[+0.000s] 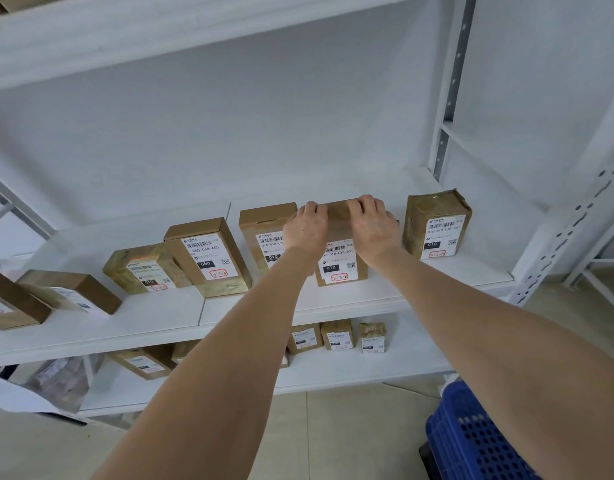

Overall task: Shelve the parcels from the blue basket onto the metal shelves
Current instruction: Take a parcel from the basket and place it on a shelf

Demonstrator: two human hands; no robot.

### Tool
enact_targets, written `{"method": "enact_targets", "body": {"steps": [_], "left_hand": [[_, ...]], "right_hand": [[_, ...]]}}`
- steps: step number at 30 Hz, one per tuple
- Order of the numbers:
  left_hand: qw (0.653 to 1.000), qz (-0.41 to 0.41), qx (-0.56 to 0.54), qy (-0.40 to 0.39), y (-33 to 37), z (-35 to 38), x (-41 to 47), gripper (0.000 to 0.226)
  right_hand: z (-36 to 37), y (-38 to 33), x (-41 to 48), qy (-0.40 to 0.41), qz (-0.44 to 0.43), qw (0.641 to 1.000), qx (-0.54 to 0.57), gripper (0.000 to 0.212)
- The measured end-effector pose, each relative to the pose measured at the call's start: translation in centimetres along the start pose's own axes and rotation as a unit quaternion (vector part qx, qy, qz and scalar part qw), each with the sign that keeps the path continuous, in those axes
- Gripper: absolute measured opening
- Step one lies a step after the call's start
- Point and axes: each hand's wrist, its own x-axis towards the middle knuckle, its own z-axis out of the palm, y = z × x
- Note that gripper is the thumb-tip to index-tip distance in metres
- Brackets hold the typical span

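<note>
Gripping upright parcel (340, 263) at 12 o'clock by top edge with left hand (307, 227) and right hand (374, 226) curled over it; long axis vertical, equally near.

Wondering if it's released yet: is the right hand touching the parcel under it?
Touching. Head view: the right hand curls its fingers over the top edge of the parcel.

- tall brown cardboard box (208, 258): "060-06B-A05", black patch "060", red-ringed handwriting "3-3-6"
- centre brown cardboard box (340, 268): "010-010-L30-551", "010", handwritten "3-3-8"
- tape-wrapped brown parcel at right (437, 225): "010-010-L30-551", "010"; handwriting unclear
- half-hidden brown cardboard box (264, 230): partial "010-010-L3", "010"
</note>
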Motion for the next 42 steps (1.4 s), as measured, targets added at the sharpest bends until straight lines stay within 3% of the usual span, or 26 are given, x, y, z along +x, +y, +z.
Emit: {"method": "enact_targets", "body": {"steps": [5,11,19,27,32,36,42], "left_hand": [[0.999,-0.025,0.012,-0.029,0.2,-1.1,-1.5,0.067],[0.999,-0.020,0.000,-0.026,2.4,-2.5,-3.9,0.055],[0.992,0.111,-0.026,-0.059,12.4,-2.6,-7.5,0.057],[0.944,0.303,-0.053,-0.119,25.2,1.1,-16.7,0.054],[0.906,0.391,-0.073,-0.148,32.0,3.9,-23.9,0.040],[0.890,0.421,-0.048,-0.170,37.0,6.2,-28.2,0.046],[0.868,0.419,-0.003,-0.268,45.2,11.3,-34.2,0.046]], "right_hand": [[-0.7,-0.1,-1.2,0.003,0.009,1.000,-0.008,0.052],[-2.5,0.5,-4.5,-0.004,0.024,0.999,-0.022,0.061],[-5.8,6.9,-14.1,0.003,0.159,0.987,-0.036,0.056],[-6.6,13.3,-30.6,-0.046,0.346,0.934,-0.081,0.056],[-6.9,17.3,-40.9,-0.078,0.438,0.891,-0.090,0.059],[-6.2,20.8,-47.7,-0.097,0.503,0.856,-0.073,0.059],[-2.6,27.0,-55.7,-0.141,0.548,0.825,-0.020,0.060]]}}
